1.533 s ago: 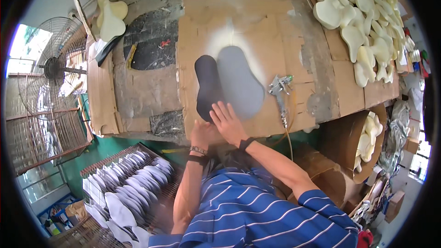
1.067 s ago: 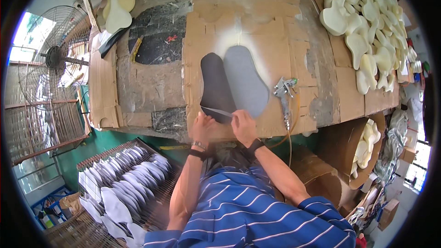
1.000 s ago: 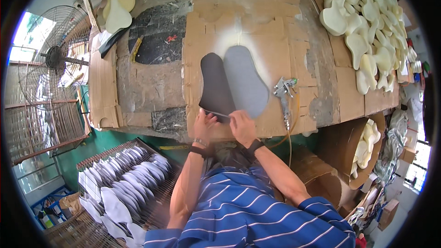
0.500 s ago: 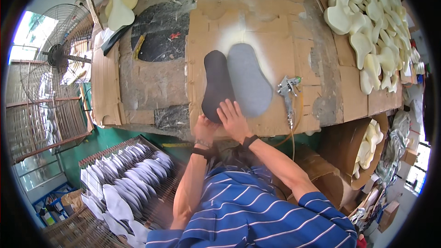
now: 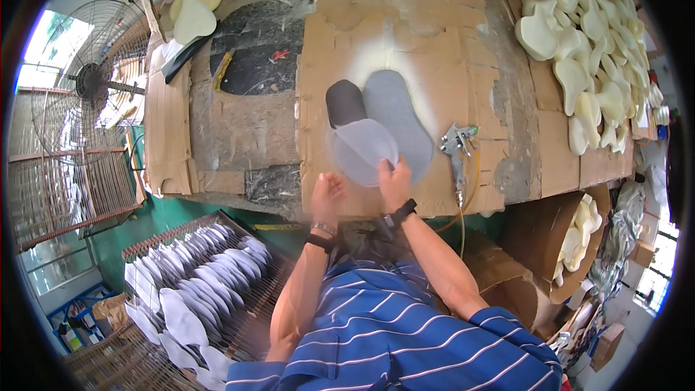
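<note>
My right hand (image 5: pixel 394 187) pinches the edge of a thin, pale grey padded piece (image 5: pixel 360 148), smeared by motion. This piece covers the near half of a dark, saddle-shaped piece (image 5: pixel 346 103); whether the two are joined I cannot tell. Just to the right lies a grey saddle-shaped piece (image 5: pixel 394 98), flat on the cardboard (image 5: pixel 322 43) and partly overlapped by the pale one. Close to the cardboard's near edge, my left hand (image 5: pixel 327 197) has its fingers curled in, apart from the pieces, with nothing visible in them.
A spray gun (image 5: pixel 457 148) with a hose lies to the right. Cream foam saddle shapes (image 5: pixel 572 43) are heaped at the far right. Below left, a wire rack (image 5: pixel 279 293) carries several pale pieces (image 5: pixel 210 286). A fan (image 5: pixel 90 81) stands at the left.
My right hand has moved right and up, turning from lying flat to pinching. The pale surface has come into view over the dark piece's near half. My left hand has drawn slightly away.
</note>
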Motion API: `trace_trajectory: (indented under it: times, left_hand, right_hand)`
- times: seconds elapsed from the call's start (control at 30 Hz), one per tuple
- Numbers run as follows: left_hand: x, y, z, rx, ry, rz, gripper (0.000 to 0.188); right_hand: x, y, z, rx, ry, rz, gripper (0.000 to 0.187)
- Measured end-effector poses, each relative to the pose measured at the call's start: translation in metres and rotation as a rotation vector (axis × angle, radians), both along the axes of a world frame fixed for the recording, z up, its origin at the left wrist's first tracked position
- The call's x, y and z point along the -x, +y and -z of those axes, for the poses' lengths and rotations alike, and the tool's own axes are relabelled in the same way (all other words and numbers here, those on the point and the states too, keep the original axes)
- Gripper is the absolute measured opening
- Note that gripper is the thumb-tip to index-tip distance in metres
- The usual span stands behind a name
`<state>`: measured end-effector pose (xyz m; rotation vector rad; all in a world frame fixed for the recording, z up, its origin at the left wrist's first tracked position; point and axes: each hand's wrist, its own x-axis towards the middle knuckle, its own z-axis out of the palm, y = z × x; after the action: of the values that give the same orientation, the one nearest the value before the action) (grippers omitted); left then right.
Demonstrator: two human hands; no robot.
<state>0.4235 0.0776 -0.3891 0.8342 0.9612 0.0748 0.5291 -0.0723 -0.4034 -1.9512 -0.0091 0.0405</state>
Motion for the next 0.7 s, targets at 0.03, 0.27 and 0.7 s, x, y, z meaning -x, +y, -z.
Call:
trace_trajectory:
  times: [0.03, 0.27, 0.7]
  left_hand:
    - [-0.004, 0.0, -0.003, -0.032, -0.017, 0.039, 0.058]
    - [-0.036, -0.017, -0.011, -0.305, -0.064, 0.354, 0.052]
    - [-0.039, -0.023, -0.017, -1.232, 0.059, 0.84, 0.043]
  right_hand:
    - [-0.002, -0.006, 0.002, -0.073, 0.057, 0.067, 0.029]
    - [0.003, -0.062, 0.013, -0.485, 0.456, 0.312, 0.028]
    - [-0.018, -0.081, -0.025, 0.183, 0.432, 0.018, 0.032]
